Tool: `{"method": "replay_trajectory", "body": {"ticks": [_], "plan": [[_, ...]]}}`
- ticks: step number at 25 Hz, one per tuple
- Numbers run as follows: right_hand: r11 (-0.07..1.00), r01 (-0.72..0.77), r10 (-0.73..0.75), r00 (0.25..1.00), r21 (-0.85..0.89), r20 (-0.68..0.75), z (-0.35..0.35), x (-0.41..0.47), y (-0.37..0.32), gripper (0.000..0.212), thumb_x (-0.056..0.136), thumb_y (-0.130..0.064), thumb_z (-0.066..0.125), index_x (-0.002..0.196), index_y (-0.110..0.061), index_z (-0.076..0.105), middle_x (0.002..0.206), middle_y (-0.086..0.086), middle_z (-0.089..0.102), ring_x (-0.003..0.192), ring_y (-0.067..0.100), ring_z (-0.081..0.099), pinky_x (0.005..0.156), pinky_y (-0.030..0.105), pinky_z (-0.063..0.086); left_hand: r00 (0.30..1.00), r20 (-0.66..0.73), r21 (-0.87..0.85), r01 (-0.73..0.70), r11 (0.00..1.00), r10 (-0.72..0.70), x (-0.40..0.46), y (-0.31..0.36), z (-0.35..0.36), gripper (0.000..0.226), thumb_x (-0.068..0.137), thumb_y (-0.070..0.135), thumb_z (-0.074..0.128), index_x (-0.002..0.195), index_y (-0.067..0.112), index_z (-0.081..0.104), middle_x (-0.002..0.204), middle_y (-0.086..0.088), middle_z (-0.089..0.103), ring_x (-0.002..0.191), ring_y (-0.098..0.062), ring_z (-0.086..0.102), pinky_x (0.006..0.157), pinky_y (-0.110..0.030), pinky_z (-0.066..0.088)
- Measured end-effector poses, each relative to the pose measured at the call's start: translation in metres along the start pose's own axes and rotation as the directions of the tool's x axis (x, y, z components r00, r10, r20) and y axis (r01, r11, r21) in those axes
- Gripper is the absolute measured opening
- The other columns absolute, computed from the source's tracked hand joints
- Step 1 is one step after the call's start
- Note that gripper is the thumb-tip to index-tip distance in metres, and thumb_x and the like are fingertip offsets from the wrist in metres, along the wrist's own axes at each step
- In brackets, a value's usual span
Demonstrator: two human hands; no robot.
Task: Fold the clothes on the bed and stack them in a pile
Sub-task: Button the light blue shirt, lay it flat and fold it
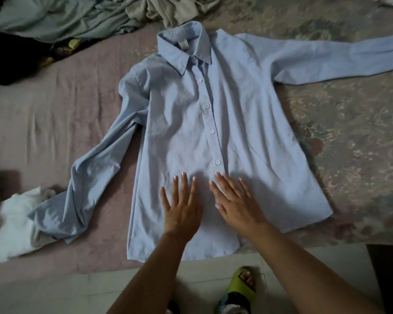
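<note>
A light blue button-up shirt (204,123) lies face up and spread flat on the bed (55,114), collar toward the far side. One sleeve stretches out to the right, the other bends down to the left. My left hand (182,207) and my right hand (234,200) lie side by side on the shirt's lower front, palms down, fingers straight, pressing the cloth flat near the bottom button.
A white garment (14,225) sits at the bed's near left edge, partly under the left cuff. Grey-green (61,17) and beige clothes (168,10) are heaped at the far side, dark ones (11,57) at far left. A patterned cover (349,141) lies on the right.
</note>
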State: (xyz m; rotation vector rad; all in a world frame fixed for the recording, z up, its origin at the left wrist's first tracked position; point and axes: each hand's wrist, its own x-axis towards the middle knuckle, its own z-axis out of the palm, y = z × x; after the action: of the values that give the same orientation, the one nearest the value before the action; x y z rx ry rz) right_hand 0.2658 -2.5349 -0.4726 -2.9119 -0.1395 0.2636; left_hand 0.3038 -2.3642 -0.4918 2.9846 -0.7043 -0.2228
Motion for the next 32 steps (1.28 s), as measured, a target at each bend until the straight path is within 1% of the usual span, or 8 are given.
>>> {"method": "replay_trajectory", "body": {"ticks": [10, 13, 18, 22, 24, 27, 29, 32], "plan": [[0.993, -0.082, 0.11, 0.877, -0.079, 0.468, -0.013, 0.109, 0.022, 0.072, 0.096, -0.052, 0.036, 0.15, -0.033, -0.006, 0.158, -0.002, -0.018, 0.146, 0.018, -0.011, 0.117, 0.042, 0.002, 0.999, 0.035, 0.005, -0.006, 1.0, 0.006, 0.079, -0.035, 0.026, 0.074, 0.082, 0.059, 0.034, 0.148, 0.026, 0.028, 0.148, -0.008, 0.038, 0.143, -0.025, 0.019, 0.11, -0.052, 0.016], [0.988, -0.135, 0.15, 0.804, -0.069, 0.575, -0.054, 0.135, 0.015, 0.057, 0.099, -0.034, 0.038, 0.151, -0.028, 0.015, 0.16, 0.001, 0.003, 0.147, 0.019, 0.008, 0.115, 0.039, 0.019, 0.996, 0.013, -0.163, -0.085, 0.983, 0.088, 0.101, -0.048, -0.027, 0.05, 0.067, 0.044, 0.055, 0.108, 0.019, 0.069, 0.105, -0.006, 0.07, 0.095, -0.025, 0.068, 0.075, -0.041, 0.056], [0.958, -0.28, 0.253, 0.923, 0.055, 0.288, -0.079, 0.188, -0.048, 0.031, 0.096, -0.025, 0.042, 0.119, -0.014, 0.061, 0.125, 0.007, 0.059, 0.118, 0.028, 0.054, 0.095, 0.035, 0.041, 0.916, -0.381, -0.289, 0.006, 0.957, -0.121, 0.165, -0.156, -0.091, 0.023, 0.084, 0.019, 0.047, 0.098, 0.006, 0.059, 0.087, -0.015, 0.063, 0.077, -0.034, 0.061, 0.073, -0.036, 0.038], [0.852, -0.39, 0.323, 0.917, 0.35, 0.235, -0.088, 0.245, -0.081, 0.035, 0.096, -0.015, 0.044, 0.128, -0.005, 0.054, 0.131, 0.015, 0.052, 0.122, 0.033, 0.048, 0.095, 0.039, 0.041, 0.933, 0.197, -0.683, 0.351, 0.641, -0.301, 0.229, -0.212, -0.112, 0.034, 0.095, 0.022, 0.053, 0.117, -0.003, 0.056, 0.111, -0.021, 0.058, 0.102, -0.03, 0.057, 0.088, -0.034, 0.04], [0.69, -0.566, 0.53, 0.82, 0.451, 0.219, -0.083, 0.263, -0.097, 0.029, 0.097, -0.02, 0.044, 0.101, 0.002, 0.062, 0.106, 0.019, 0.06, 0.102, 0.035, 0.056, 0.078, 0.033, 0.041, 0.911, 0.353, -0.783, 0.411, 0.466, -0.211, 0.258, -0.216, -0.119, 0.022, 0.091, 0.024, 0.058, 0.087, 0.003, 0.057, 0.077, -0.012, 0.055, 0.065, -0.009, 0.056, 0.062, -0.023, 0.042], [0.002, -0.786, 0.625, 0.484, 0.618, 0.613, -0.064, 0.283, -0.123, 0.047, 0.088, -0.049, 0.057, 0.08, -0.003, 0.06, 0.078, 0.018, 0.059, 0.073, 0.031, 0.057, 0.068, 0.034, 0.04, 0.89, 0.422, -0.754, 0.452, 0.477, -0.176, 0.277, -0.214, -0.117, 0.022, 0.088, 0.02, 0.064, 0.077, 0.006, 0.053, 0.067, -0.002, 0.049, 0.05, 0.0, 0.043, 0.044, -0.009, 0.034], [-0.435, -0.666, 0.549, 0.338, 0.606, 0.765, -0.061, 0.294, -0.139, 0.046, 0.081, -0.048, 0.068, 0.088, -0.003, 0.06, 0.081, 0.015, 0.061, 0.072, 0.031, 0.06, 0.068, 0.038, 0.051, 0.882, 0.443, -0.746, 0.464, 0.478, -0.164, 0.28, -0.216, -0.114, 0.023, 0.085, 0.021, 0.069, 0.079, 0.002, 0.059, 0.066, -0.002, 0.05, 0.051, -0.002, 0.042, 0.044, -0.011, 0.033], [-0.7, -0.407, 0.506, 0.298, 0.587, 0.81, -0.065, 0.308, -0.152, 0.03, 0.085, -0.019, 0.069, 0.105, 0.002, 0.063, 0.106, 0.028, 0.064, 0.097, 0.044, 0.062, 0.087, 0.049, 0.051, 0.904, 0.382, -0.776, 0.427, 0.465, -0.192, 0.292, -0.228, -0.132, 0.026, 0.085, 0.014, 0.069, 0.064, 0.013, 0.053, 0.057, 0.004, 0.043, 0.044, 0.0, 0.038, 0.044, -0.013, 0.03]]}}
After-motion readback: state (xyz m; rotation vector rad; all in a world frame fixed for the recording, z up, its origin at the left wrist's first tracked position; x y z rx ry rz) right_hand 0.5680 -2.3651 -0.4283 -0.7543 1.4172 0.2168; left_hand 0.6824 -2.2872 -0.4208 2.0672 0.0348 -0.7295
